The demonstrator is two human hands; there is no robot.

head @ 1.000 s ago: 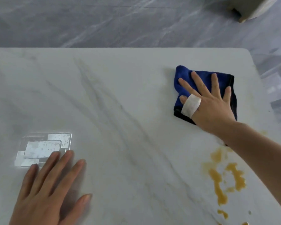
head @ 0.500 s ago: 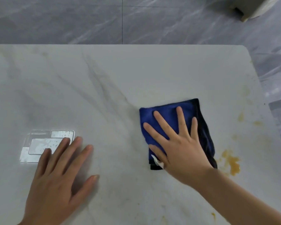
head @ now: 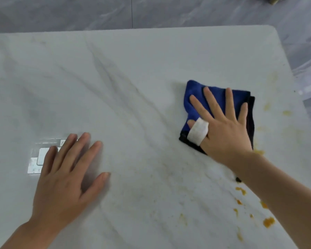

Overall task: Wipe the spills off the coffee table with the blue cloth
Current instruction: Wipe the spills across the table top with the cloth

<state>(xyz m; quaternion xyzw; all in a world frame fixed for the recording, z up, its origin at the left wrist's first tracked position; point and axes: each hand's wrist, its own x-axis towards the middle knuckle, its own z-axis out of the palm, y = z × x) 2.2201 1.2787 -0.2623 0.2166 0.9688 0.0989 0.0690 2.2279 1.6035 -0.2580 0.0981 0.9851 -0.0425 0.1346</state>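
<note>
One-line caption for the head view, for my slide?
Right hand presses blue cloth flat on marble table; orange spills remain.

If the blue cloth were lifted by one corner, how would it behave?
The blue cloth looks soft and folded in layers, so it would probably unfold and hang limp. Flat under the right hand, it likely slides easily on the smooth table.
</note>
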